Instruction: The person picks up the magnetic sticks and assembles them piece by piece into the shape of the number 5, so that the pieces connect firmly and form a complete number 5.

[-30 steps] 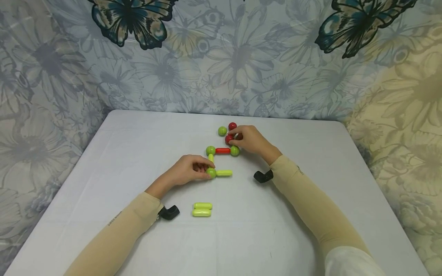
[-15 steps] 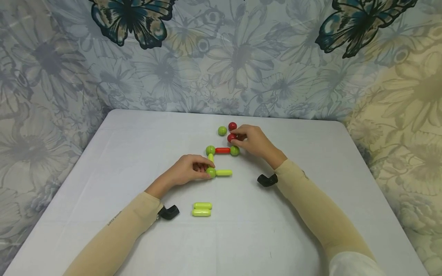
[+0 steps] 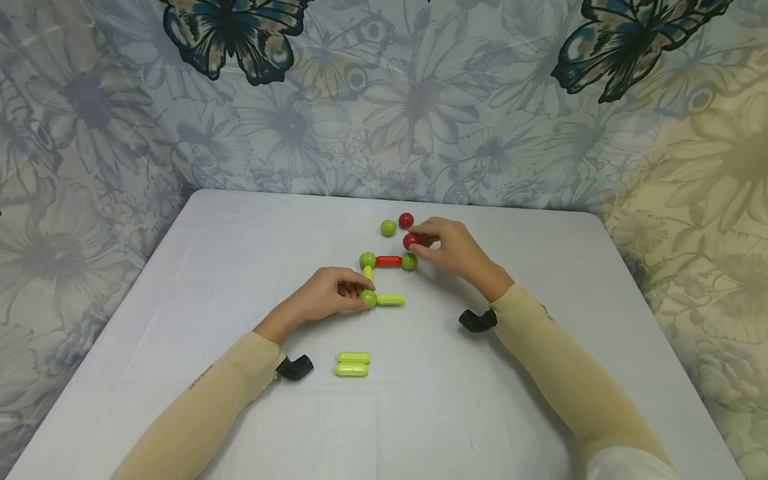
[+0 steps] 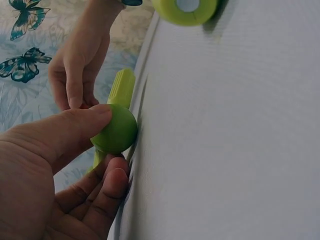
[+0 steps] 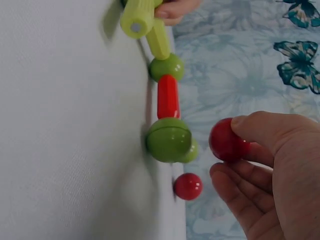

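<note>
My left hand (image 3: 330, 293) pinches a green ball (image 4: 116, 129) at the near corner of a small assembly of balls and rods on the white table. From that ball a yellow-green rod (image 3: 391, 300) points right, and another rod (image 5: 159, 40) runs back to a second green ball (image 3: 368, 260). A red rod (image 3: 389, 261) links it to a third green ball (image 5: 169, 140). My right hand (image 3: 450, 247) holds a red ball (image 5: 228, 140) between thumb and fingers, raised off the table just behind and above the third ball.
A loose green ball (image 3: 388, 228) and a second red ball (image 3: 406, 220) lie behind the assembly. Nearer me, two yellow-green rods (image 3: 353, 364) lie side by side. A patterned cloth (image 3: 420, 100) with butterflies hangs beyond the table's far edge.
My right hand has drawn the red ball to the right, away from the loose green ball. The left hand keeps its grip on the corner ball.
</note>
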Available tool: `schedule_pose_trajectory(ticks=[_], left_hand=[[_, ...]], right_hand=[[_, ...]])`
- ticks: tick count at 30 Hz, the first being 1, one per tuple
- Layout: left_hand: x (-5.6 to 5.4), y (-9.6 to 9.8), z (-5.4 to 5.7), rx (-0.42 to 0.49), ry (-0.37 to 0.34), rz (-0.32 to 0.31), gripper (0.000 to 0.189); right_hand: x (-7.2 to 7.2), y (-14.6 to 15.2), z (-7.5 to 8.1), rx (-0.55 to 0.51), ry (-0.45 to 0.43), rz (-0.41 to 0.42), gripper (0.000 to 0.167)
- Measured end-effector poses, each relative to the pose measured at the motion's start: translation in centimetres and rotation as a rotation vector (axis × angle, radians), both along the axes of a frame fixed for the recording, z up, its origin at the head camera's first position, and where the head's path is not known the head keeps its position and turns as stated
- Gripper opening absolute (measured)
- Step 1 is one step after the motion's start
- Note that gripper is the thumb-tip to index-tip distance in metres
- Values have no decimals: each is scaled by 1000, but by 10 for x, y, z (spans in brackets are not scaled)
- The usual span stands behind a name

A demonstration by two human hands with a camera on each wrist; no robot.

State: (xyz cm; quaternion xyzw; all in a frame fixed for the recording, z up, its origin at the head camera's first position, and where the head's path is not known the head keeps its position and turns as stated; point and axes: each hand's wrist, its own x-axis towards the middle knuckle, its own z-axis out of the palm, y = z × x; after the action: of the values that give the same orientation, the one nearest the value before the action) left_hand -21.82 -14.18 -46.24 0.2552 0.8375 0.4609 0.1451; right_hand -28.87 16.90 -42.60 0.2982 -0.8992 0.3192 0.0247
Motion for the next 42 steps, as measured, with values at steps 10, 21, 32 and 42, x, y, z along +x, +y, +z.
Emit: schedule_pose_trajectory(ticks=[10,21,32,42], left_hand=[[-12,0,0,-19,26,6,29],[-22,-1,-2,-12,25,4,27],[-24,0,-4,-9,21,8,28],[-23,-1,-4,-1,20,12,29]], right_hand=[[20,10,9,-21,6,7,31],[35,20,5,-30,10,9,32],[52,20,-2,-42,-26,39,29],[52,18,-16,-51,-126,68,27]])
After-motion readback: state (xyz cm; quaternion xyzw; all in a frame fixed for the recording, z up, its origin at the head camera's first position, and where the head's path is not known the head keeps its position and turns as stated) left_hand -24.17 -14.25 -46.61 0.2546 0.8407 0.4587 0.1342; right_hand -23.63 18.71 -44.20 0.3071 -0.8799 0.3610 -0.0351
